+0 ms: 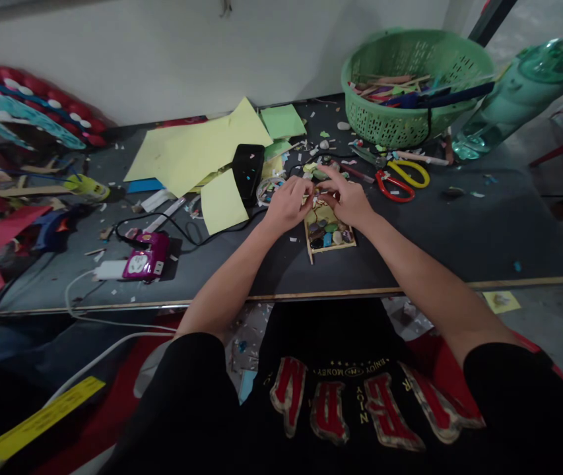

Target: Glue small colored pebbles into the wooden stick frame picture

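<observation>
A small wood-edged panel (pixel 327 214) with coloured pebbles (pixel 331 236) along its near side lies on the dark table in front of me. My left hand (pixel 290 201) is at its far left corner, fingers bent and pinched together. My right hand (pixel 349 200) works at the far right part, its index finger raised and its thumb and other fingers closed inward. The fingertips of both hands meet over the panel's far end. Whatever they pinch there is too small and too covered to make out.
Scissors with red and yellow handles (pixel 394 186) lie right of my hands, before a green basket (pixel 410 122) of sticks and tools. A water bottle (pixel 513 95) stands at right. Yellow paper (pixel 187 152), a black phone (pixel 248 171) and a purple power adapter (pixel 147 256) are at left.
</observation>
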### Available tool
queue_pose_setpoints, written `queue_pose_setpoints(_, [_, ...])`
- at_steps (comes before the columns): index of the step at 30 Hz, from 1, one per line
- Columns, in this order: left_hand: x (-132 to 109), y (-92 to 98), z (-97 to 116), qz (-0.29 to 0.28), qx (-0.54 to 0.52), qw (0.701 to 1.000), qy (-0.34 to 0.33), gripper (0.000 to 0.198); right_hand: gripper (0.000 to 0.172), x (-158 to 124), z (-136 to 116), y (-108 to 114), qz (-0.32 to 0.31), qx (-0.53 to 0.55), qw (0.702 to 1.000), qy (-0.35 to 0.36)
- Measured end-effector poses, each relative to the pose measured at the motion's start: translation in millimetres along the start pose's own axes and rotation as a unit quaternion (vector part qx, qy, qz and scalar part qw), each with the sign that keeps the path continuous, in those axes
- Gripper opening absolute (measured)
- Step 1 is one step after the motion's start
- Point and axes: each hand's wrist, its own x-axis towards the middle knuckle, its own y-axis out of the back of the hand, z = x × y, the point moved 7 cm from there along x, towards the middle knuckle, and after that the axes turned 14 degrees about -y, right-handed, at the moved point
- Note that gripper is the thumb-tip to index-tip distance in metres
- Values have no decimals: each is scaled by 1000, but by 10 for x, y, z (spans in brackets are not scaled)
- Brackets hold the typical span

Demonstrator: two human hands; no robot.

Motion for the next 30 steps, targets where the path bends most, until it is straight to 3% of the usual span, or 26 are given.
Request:
queue_pose_setpoints(12, [-23, -32, -69, -3, -39, 998, 42, 10, 55, -13, -48, 30, 19, 84, 996, -33])
queue_pose_setpoints(21, [-13, 4, -47, 5, -22, 999, 40, 12, 66, 36, 73, 42, 35, 137, 989, -51])
queue_pose_setpoints(25, [-21, 35, -54, 25, -18, 998, 63, 8, 65, 50, 89, 104, 58, 122, 990, -49])
queue_pose_setpoints(30, [-36, 25, -66, 17, -18, 996, 80, 10, 59, 22, 24, 67, 29, 103, 993, -41])
